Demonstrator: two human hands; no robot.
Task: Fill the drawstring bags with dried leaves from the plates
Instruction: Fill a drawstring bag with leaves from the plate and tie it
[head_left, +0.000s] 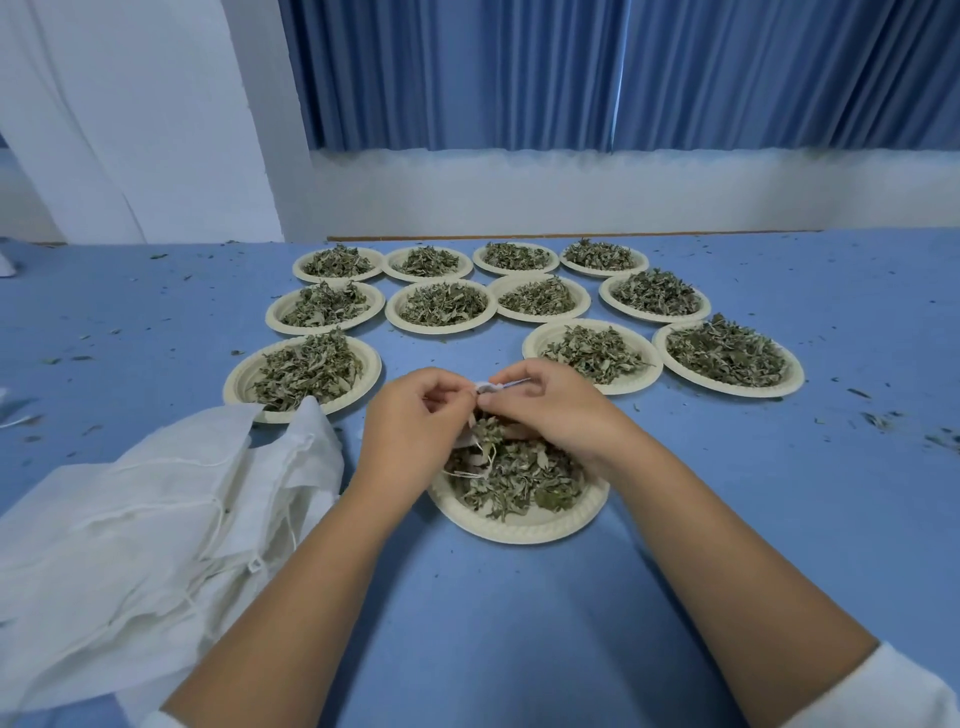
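Bag: small white drawstring bag (485, 387), held just over the near plate (519, 531), mostly hidden between the hands.
Grip: left hand (415, 415) and right hand (545, 408) both pinch its top edge, fingers curled in.
Risk: if the mouth isn't spread wide, dried leaves (514, 480) will probably spill onto the table (519, 623).
Pointing: looks mouth-up, long axis hanging toward the plate, but honestly hard to tell.
Around: spare bags (156, 509) on the left, full plates (306, 371) behind.

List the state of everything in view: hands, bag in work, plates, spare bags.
left hand, pinches the drawstring bag's top.
right hand, pinches it too.
drawstring bag, held over the near plate, mostly hidden; fill unclear.
near plate, heaped with dried leaves.
other plates, eleven, all heaped.
spare bags, piled limp at the left.
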